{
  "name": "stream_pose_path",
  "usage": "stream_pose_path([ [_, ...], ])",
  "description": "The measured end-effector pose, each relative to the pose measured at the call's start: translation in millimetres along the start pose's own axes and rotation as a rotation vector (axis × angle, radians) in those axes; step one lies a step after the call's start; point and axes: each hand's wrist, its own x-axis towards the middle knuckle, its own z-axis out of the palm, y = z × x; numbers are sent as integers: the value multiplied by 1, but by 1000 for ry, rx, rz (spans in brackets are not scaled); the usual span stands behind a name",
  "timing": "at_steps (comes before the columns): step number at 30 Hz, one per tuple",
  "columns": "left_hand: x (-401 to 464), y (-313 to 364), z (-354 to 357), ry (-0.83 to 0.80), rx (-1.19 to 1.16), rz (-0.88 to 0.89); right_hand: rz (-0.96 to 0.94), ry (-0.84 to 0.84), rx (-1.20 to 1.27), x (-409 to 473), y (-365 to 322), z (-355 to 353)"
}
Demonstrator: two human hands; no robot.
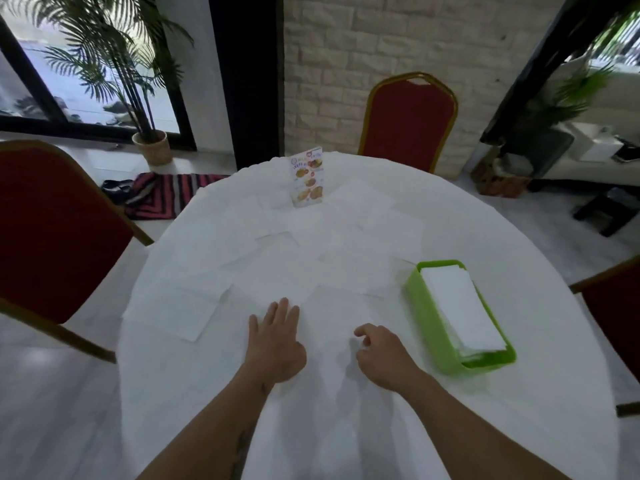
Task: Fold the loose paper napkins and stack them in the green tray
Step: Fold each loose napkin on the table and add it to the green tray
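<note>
Your left hand point(275, 341) lies flat, fingers spread and released, palm down on the white surface point(346, 427), pressing a napkin point(322, 317) whose edges are hard to make out. Your right hand point(381, 355) hovers just beside it, fingers curled loosely, its grip holding nothing. Loose napkins point(346, 251) lie unfolded and overlapping across the middle of the surface, beyond your hands. The green tray point(424, 313) sits to your right, holding a stack of folded napkins point(460, 310). A menu card point(308, 178) stands upright at the far side.
</note>
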Motion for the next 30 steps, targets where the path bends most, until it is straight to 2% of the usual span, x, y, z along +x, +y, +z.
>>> stream_pose_path([
  [4,-26,7,7,-14,-15,72,82,31,52,-13,6,2],
  [8,-59,17,17,-26,-53,156,145,102,-30,-27,17,5],
  [15,-104,31,37,-48,18,354,262,221,-28,-46,41,14],
  [20,-110,39,34,-91,-14,369,277,231,280,-50,30,21],
  [25,-111,40,35,-79,-69,357,303,191,470,-55,20,30],
  [28,-112,38,38,-35,-150,338,277,180,588,-60,13,30],
  [30,-114,34,40,56,-240,270,215,199,570,-62,9,29],
])
